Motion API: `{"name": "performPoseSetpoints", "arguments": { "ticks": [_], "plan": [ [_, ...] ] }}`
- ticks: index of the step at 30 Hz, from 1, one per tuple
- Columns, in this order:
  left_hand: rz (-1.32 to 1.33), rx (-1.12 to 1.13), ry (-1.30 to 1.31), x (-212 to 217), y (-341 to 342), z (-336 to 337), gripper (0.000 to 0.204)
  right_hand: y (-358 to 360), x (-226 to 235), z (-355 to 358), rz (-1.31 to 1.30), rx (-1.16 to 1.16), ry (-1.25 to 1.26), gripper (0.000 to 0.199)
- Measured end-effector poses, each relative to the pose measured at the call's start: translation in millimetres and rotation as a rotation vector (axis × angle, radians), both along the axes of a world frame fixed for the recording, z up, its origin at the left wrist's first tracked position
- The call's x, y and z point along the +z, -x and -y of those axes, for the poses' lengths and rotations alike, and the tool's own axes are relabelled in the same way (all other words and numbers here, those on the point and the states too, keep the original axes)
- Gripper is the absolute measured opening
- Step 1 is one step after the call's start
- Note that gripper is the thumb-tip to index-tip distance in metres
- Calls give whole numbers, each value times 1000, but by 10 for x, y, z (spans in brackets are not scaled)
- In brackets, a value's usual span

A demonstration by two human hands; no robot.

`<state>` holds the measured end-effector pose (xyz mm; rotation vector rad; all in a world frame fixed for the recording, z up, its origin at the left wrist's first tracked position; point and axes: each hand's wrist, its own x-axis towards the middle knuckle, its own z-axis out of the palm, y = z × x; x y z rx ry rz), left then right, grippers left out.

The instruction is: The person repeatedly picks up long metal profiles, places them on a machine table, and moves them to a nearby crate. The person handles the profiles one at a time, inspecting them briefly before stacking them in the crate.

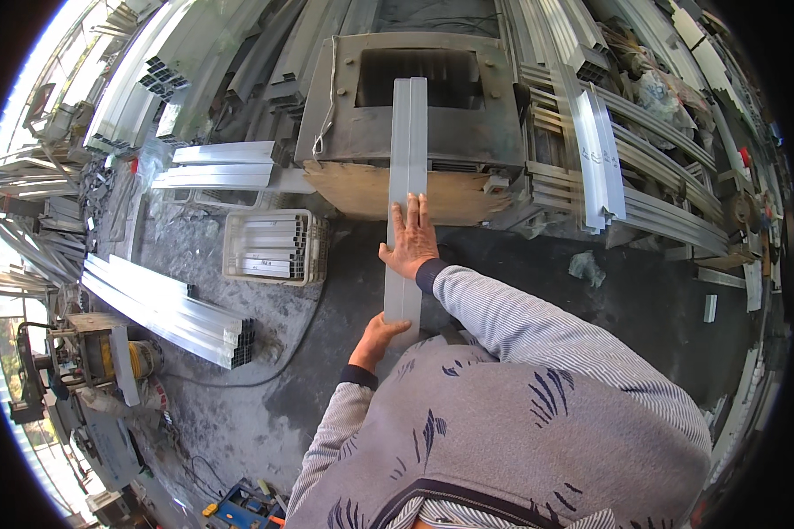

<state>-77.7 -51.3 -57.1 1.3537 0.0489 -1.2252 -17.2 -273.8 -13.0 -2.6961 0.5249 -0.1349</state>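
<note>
A long silver-grey metal profile (408,141) runs away from my body, with a lengthwise ridge along its top. Its far end lies over the dark opening of a worn metal cabinet (344,132). My left hand (381,342) grips the near end by its left edge, thumb on top and the other fingers mostly hidden. Farther along, my right hand (410,242) lies on the profile's upper face, fingers stretched forward and thumb out at the left edge. A brown wooden board (353,189) sits at the cabinet's front, partly covered by the profile.
At left stand a crate (320,251) of short profiles and a bundle of bright profiles (163,304) on the floor. A hose (291,357) curves across the floor. Long profiles (662,198) are stacked at right, with a white profile (598,163) across them. A machine (141,357) stands far left.
</note>
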Motion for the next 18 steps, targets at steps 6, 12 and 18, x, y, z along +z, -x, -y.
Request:
{"name": "performPoseSetpoints", "arguments": {
  "ticks": [6, 12, 18],
  "plan": [
    [23, -31, -37, -34, 85, -42, 46, 121, -33, 5, -35, 30, 54, 95],
    [56, -6, -47, 125, -526, 608, 42, -528, 74, 597, 89, -28, 86, 92],
    [100, -20, 62, 469, -1612, 1783, 37, -1584, 371, 1754, 71, -109, 79, 90]
  ]
}}
